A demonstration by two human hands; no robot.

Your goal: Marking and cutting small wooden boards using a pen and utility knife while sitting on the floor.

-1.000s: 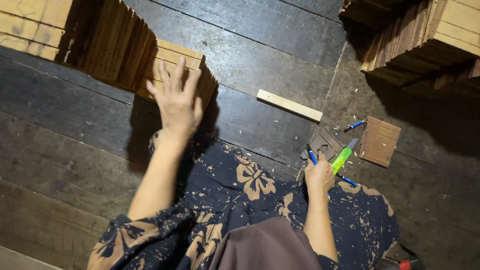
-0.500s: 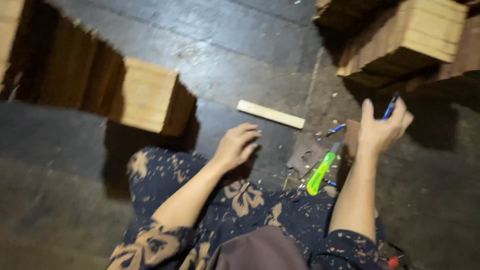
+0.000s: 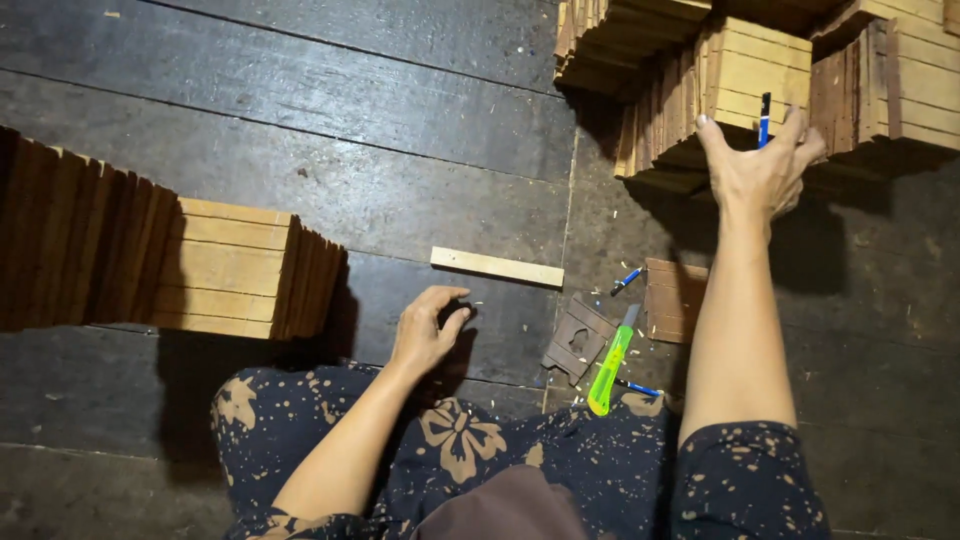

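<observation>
While the right hand (image 3: 760,170) pinches a half-hidden blue pen (image 3: 765,112) against stacked wood (image 3: 760,75), left fingers (image 3: 440,315) curl empty.

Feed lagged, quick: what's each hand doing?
Left hand: loosely curled, empty, over the floor.
Right hand: holding a blue pen, reaching at the wood stack.
</observation>
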